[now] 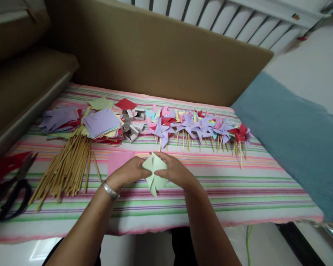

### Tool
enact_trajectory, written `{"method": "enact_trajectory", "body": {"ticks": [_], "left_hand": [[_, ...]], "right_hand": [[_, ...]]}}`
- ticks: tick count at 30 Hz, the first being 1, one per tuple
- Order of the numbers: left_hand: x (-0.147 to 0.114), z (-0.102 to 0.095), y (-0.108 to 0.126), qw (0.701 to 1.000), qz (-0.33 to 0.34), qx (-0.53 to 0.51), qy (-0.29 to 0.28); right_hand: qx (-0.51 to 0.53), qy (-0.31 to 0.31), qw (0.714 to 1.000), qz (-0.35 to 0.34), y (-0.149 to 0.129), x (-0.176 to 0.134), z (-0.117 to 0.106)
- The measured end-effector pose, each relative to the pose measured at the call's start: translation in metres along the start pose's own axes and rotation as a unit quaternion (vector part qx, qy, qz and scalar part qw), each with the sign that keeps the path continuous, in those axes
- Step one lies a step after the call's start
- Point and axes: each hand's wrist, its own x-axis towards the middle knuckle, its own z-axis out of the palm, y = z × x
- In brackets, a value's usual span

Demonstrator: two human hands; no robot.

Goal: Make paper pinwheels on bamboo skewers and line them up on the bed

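Left hand [131, 170] and right hand [175, 171] gripped pale-green folded-paper pinwheel [159, 181] between them, long axis toward multicoloured striped cloth's [238, 188] near edge.

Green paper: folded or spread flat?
Folded: the green paper has corners curled toward its middle, held by the left hand and right hand.

brown board [166, 55], white slatted rail [208, 14], pale glossy floor [263, 244]

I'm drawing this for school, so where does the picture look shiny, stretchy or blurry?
Head view: a bright reflection on the floor, lower left; the scissors seem stretched at the left edge, likely from the lens; details on the small boxes look soft; folds in the pale green paper show clearly.
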Motion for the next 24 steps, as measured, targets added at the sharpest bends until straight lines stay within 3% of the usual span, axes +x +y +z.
{"method": "enact_trajectory", "body": {"ticks": [3, 6, 9, 12, 16, 24], "left_hand": [[0.002, -0.003, 0.003, 0.99, 0.005, -0.108, 0.087], [0.003, -0.003, 0.004, 0.954, -0.01, -0.245, 0.173], [0.005, 0.001, 0.001, 0.938, -0.037, -0.305, 0.16], [0.009, 0.01, -0.005, 0.944, -0.045, -0.284, 0.16], [0.013, 0.019, -0.009, 0.951, -0.043, -0.256, 0.168], [0.014, 0.022, -0.01, 0.937, -0.053, -0.257, 0.23]], "right_hand": [[0.027, 0.045, 0.999, 0.003, 0.001, 0.003, -0.002], [0.07, 0.105, 0.992, 0.015, 0.005, 0.007, -0.004], [0.1, 0.157, 0.982, 0.024, 0.008, 0.01, -0.005], [0.107, 0.176, 0.979, 0.013, 0.006, 0.011, -0.002], [0.105, 0.178, 0.978, 0.006, -0.002, 0.01, 0.004], [0.104, 0.159, 0.981, 0.035, -0.004, 0.013, 0.011]]}}
